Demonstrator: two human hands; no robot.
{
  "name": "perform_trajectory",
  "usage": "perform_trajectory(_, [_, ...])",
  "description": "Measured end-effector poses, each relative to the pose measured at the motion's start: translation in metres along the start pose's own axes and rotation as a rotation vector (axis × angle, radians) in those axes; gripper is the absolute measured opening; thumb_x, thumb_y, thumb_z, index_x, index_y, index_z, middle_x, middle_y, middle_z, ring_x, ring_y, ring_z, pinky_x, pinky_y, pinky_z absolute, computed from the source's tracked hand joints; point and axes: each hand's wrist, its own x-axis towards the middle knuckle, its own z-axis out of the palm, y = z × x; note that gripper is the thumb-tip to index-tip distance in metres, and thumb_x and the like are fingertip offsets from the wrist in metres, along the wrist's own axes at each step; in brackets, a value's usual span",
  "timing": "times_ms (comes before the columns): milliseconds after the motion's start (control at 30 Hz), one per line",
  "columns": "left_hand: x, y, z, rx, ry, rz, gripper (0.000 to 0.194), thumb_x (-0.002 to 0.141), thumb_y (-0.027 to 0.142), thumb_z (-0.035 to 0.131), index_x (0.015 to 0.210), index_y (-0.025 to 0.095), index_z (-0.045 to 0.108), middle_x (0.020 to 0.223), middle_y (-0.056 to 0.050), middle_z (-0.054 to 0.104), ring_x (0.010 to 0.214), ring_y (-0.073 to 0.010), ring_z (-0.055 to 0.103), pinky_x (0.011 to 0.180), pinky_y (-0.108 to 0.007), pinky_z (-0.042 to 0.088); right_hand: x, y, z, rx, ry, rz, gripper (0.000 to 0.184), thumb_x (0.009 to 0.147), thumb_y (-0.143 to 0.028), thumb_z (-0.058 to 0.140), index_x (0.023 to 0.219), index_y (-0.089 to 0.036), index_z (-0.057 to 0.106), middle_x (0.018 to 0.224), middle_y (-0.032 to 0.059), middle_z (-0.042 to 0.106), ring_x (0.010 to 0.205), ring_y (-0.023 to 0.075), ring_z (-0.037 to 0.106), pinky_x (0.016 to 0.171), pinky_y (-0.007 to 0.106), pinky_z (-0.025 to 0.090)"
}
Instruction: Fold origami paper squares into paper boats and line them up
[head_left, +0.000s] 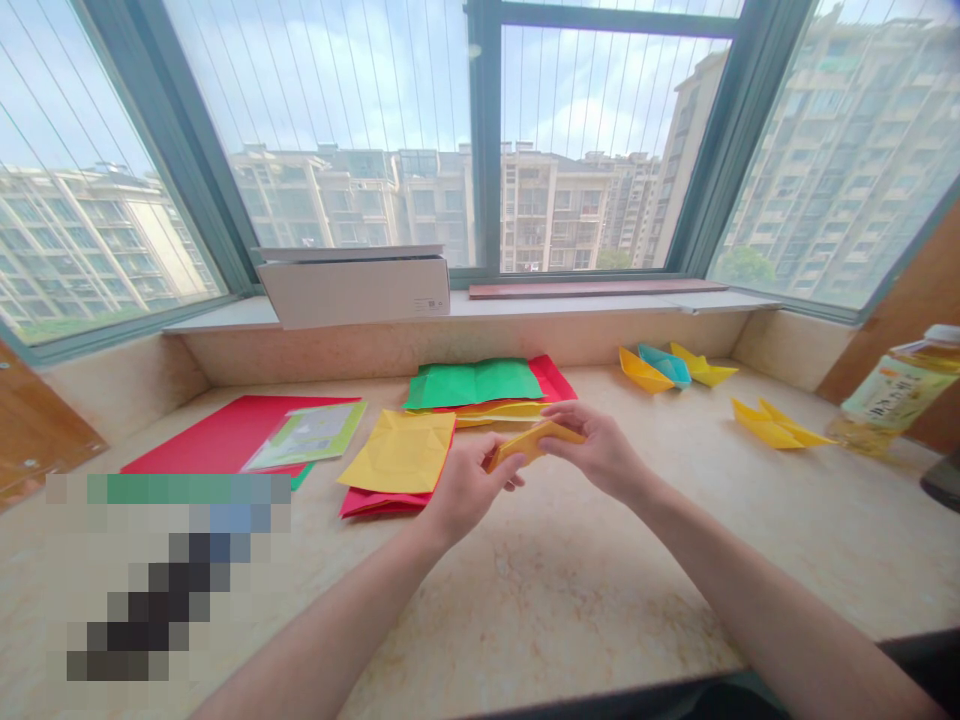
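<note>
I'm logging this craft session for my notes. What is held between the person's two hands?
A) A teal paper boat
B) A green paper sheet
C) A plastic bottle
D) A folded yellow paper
D. The left hand and right hand both grasp the folded yellow paper between their fingers.

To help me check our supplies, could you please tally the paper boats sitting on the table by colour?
Yellow paper boats: 3
Blue paper boats: 1
Total: 4
Not counted: the folded yellow paper being held.
</note>
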Motion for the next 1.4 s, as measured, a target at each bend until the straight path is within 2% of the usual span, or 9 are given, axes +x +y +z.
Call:
perform_trajectory(200, [0.000,0.001,0.002,-0.038,-0.048,-0.059,0.025,0.088,0.038,0.064,0.090,0.013,0.067,0.078,-0.005,0.071,0.067,-0.0183,0.073,0.059,-0.027,0.057,0.001,0.000,0.000,0.034,-0.001,0.048,0.058,0.073,-0.025,0.080,0.125,-0.023,0.058,0.089,0.0029,0.075,0.082,0.0198,0.072,0.075,0.033,0.057])
perform_trajectory(467, [0.000,-0.005,0.003,-0.091,-0.172,-0.151,0.033,0.090,0.042,0.061,0.101,0.012,0.068,0.086,-0.009,0.073,0.062,-0.0168,0.072,0.053,-0.024,0.055,-0.003,-0.004,0.007,0.151,-0.043,0.066,0.048,0.070,-0.028,0.083,0.114,-0.023,0.066,0.095,0.0052,0.078,0.091,0.0237,0.074,0.082,0.039,0.059])
perform_trajectory(667, [0.001,0.003,0.007,-0.244,-0.145,-0.196,0.038,0.086,0.043,0.067,0.107,0.011,0.067,0.085,-0.010,0.074,0.062,-0.0182,0.073,0.050,-0.023,0.053,-0.002,-0.002,0.009,0.230,0.092,0.112,0.035,0.072,-0.034,0.083,0.102,-0.021,0.070,0.094,0.0062,0.078,0.089,0.0241,0.074,0.080,0.039,0.059])
perform_trajectory(733, [0.001,0.004,0.009,-0.289,-0.132,-0.196,0.041,0.085,0.046,0.067,0.107,0.011,0.066,0.085,-0.011,0.075,0.061,-0.0189,0.073,0.050,-0.023,0.053,-0.002,0.000,0.011,0.306,0.117,0.131,0.039,0.074,-0.038,0.081,0.107,-0.022,0.068,0.095,0.0059,0.077,0.088,0.0233,0.073,0.081,0.040,0.058])
perform_trajectory(833, [-0.001,0.004,0.013,-0.324,-0.082,-0.175,0.043,0.085,0.049,0.066,0.106,0.011,0.067,0.089,-0.012,0.075,0.061,-0.0192,0.073,0.049,-0.024,0.053,-0.003,0.000,0.016,0.424,0.041,0.137,0.045,0.080,-0.046,0.074,0.118,-0.024,0.065,0.103,0.0068,0.075,0.094,0.0230,0.071,0.089,0.041,0.055])
perform_trajectory(933, [-0.002,0.005,0.015,-0.345,-0.035,-0.157,0.042,0.085,0.050,0.066,0.102,0.011,0.067,0.093,-0.012,0.075,0.062,-0.0194,0.074,0.049,-0.023,0.053,-0.007,-0.002,0.019,0.376,-0.134,0.137,0.037,0.083,-0.048,0.071,0.107,-0.020,0.070,0.104,0.0081,0.074,0.094,0.0224,0.069,0.089,0.038,0.052])
perform_trajectory(1000, [-0.003,0.005,0.016,-0.353,-0.038,-0.162,0.042,0.085,0.050,0.067,0.102,0.012,0.067,0.094,-0.013,0.075,0.062,-0.0195,0.074,0.049,-0.023,0.053,-0.008,-0.003,0.021,0.310,-0.161,0.147,0.032,0.085,-0.046,0.070,0.099,-0.019,0.073,0.098,0.0068,0.074,0.089,0.0211,0.068,0.086,0.037,0.051])
perform_trajectory(1167, [-0.002,0.003,0.016,-0.365,-0.100,-0.209,0.044,0.084,0.052,0.067,0.100,0.011,0.067,0.093,-0.013,0.076,0.061,-0.0194,0.074,0.049,-0.024,0.052,-0.009,-0.003,0.020,0.298,-0.034,0.128,0.026,0.083,-0.043,0.072,0.096,-0.021,0.076,0.091,0.0030,0.076,0.087,0.0203,0.067,0.091,0.037,0.049])
perform_trajectory(1400, [-0.002,0.002,0.016,-0.366,-0.125,-0.223,0.045,0.081,0.054,0.068,0.094,0.011,0.067,0.087,-0.012,0.076,0.059,-0.0188,0.073,0.049,-0.024,0.052,-0.008,-0.004,0.024,0.321,0.040,0.119,0.035,0.084,-0.053,0.068,0.092,-0.020,0.077,0.086,0.0055,0.076,0.083,0.0222,0.069,0.090,0.041,0.051])
